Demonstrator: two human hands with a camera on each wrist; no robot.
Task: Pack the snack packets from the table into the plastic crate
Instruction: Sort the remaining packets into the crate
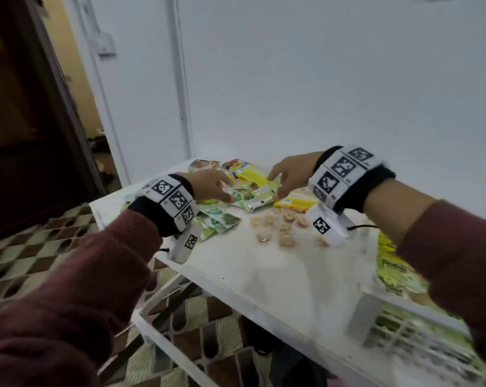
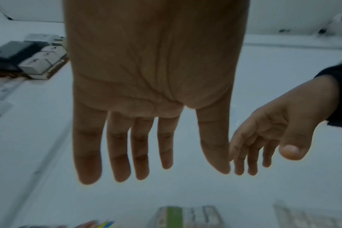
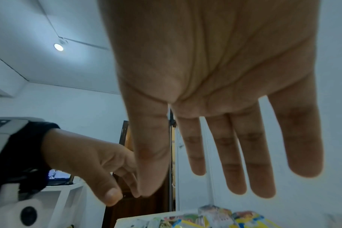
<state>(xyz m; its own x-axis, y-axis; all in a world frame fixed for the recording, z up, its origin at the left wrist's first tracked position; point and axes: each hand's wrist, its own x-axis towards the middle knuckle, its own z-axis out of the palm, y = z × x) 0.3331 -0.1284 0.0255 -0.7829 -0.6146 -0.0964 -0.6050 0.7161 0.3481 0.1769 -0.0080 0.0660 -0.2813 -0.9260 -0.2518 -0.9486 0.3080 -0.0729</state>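
Snack packets lie in a heap at the far end of the white table: a green and silver packet, yellow packets and green packets. My left hand and right hand hover over the heap on either side of the green and silver packet, fingers reaching down to it. The wrist views show my left hand and right hand with straight, spread fingers holding nothing, packets blurred below. The white plastic crate stands at the near right with green packets inside.
Several loose biscuit pieces lie scattered mid-table between the heap and the crate. A white wall runs close behind the table. A dark wooden door and patterned floor tiles are to the left, beyond the table's edge.
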